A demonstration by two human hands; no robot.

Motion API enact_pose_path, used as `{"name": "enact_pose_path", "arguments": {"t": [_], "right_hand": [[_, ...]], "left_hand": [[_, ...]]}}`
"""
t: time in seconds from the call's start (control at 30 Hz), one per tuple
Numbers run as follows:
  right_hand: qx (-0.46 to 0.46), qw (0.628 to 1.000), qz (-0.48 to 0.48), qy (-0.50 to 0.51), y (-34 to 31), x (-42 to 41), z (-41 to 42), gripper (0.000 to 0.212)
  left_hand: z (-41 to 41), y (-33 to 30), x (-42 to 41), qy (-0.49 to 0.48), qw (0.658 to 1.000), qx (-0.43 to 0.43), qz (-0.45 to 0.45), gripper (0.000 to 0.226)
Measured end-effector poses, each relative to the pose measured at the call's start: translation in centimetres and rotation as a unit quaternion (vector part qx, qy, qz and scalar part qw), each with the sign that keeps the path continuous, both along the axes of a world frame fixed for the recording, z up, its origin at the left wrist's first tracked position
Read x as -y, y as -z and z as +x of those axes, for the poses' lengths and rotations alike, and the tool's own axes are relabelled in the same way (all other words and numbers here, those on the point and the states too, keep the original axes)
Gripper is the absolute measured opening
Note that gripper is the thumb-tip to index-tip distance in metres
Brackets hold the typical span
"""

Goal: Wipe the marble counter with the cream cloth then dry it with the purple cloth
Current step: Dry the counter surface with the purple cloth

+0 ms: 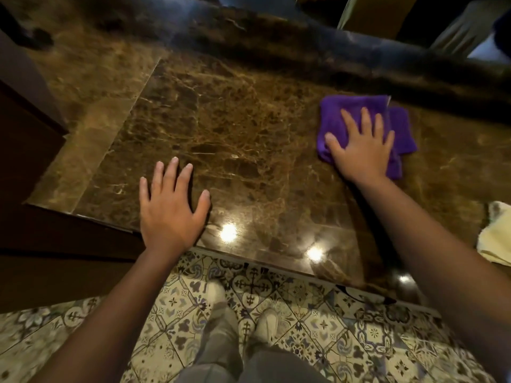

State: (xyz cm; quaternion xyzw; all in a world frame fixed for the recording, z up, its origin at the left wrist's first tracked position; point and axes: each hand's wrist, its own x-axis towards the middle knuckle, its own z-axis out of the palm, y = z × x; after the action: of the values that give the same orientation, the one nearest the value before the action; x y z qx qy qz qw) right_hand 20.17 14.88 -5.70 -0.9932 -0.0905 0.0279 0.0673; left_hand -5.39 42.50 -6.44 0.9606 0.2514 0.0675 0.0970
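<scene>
The right hand (pixel 360 150) lay flat, fingers spread, on the purple cloth (pixel 356 117) atop the marble counter (pixel 235 120). The left hand (pixel 170 208) rested open-fingered on bare marble. The cream cloth (pixel 496 239) sat well right of both.

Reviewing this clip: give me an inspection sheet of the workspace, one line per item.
Surface: brown marble counter, glossy, with light reflections near the front edge.
Job's things: purple cloth flat on the counter, far right; cream cloth at the right edge, partly out of frame.
Clutter: nothing seen.
Grippers: right hand spread flat on the purple cloth; left hand open, palm down on bare marble.
Cables: nothing seen.
Surroundings: patterned tile floor below, dark raised ledge behind the counter, dark cabinet at left.
</scene>
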Motion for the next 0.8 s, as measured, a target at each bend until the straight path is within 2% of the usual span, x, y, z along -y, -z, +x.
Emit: {"name": "enact_pose_path", "arguments": {"t": [0.1,0.27,0.4,0.47,0.53,0.67,0.8], "right_hand": [[-0.016,1.000,0.006,0.002,-0.3,-6.2,2.9,0.078],[-0.028,0.991,0.015,-0.132,-0.7,-15.6,-0.3,0.075],[-0.008,0.961,0.009,-0.276,-0.1,-17.1,-6.9,0.070],[-0.007,0.954,0.016,-0.301,0.2,-15.6,-6.8,0.069],[-0.013,0.971,0.023,-0.237,-0.1,-13.2,-3.2,0.069],[-0.042,0.998,0.011,-0.043,-1.1,-5.4,4.8,0.071],[-0.020,0.998,0.010,0.061,-0.4,3.3,2.8,0.072]], "left_hand": [[-0.1,0.0,0.0,0.000,1.000,0.005,-0.002,0.070],[-0.1,0.1,-0.1,0.003,1.000,0.000,0.001,0.070],[-0.1,0.2,-0.1,0.003,1.000,0.000,0.009,0.070],[-0.2,0.3,-0.1,0.003,1.000,0.000,0.009,0.070],[-0.2,0.3,-0.2,0.007,1.000,-0.004,0.006,0.070],[-0.2,0.2,-0.1,0.006,1.000,-0.002,0.004,0.070],[-0.2,0.3,-0.2,0.006,1.000,0.002,0.000,0.069]]}}
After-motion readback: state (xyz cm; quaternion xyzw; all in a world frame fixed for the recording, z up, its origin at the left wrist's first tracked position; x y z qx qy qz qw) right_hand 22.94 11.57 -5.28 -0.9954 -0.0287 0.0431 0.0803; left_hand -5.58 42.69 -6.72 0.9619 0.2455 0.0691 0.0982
